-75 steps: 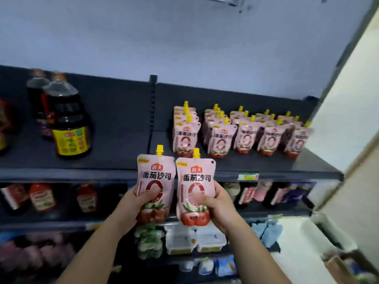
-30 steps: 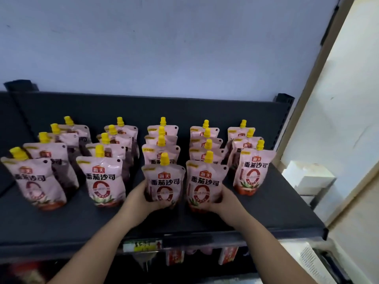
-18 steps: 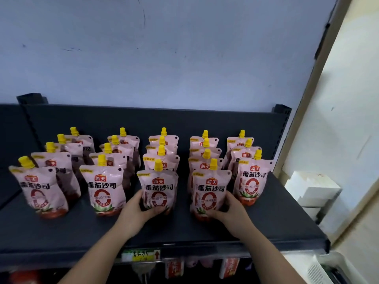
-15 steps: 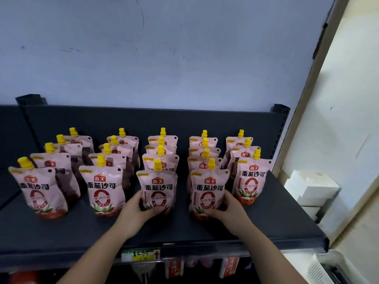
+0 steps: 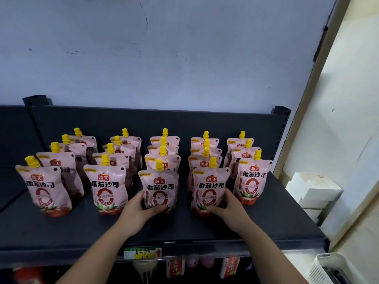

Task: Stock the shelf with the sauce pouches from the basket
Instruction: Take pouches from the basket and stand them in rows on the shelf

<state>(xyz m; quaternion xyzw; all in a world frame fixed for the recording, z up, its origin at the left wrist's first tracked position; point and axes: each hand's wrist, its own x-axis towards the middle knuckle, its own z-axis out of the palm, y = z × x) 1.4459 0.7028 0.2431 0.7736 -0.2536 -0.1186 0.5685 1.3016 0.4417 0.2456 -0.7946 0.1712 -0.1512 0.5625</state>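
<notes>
Several pink sauce pouches with yellow caps stand in rows on the dark top shelf (image 5: pixel 266 226). My left hand (image 5: pixel 137 212) grips the base of the front pouch of the middle row (image 5: pixel 160 187), which stands upright on the shelf. My right hand (image 5: pixel 228 210) holds the lower right side of the front pouch of the neighbouring row (image 5: pixel 211 187), also upright on the shelf. Other front pouches stand to the left (image 5: pixel 107 189) and right (image 5: pixel 253 181). A corner of the white basket (image 5: pixel 326 267) shows at the bottom right.
A price label (image 5: pixel 142 253) sits on the shelf's front edge. Below it hang red and white packets (image 5: pixel 174 267). White boxes (image 5: pixel 313 193) are stacked to the right of the shelf, beside a beige wall. The blue wall rises behind the shelf.
Both hands carried a pouch each up to the top shelf and stood them at the front of two rows. In the last half second the hands barely moved.
</notes>
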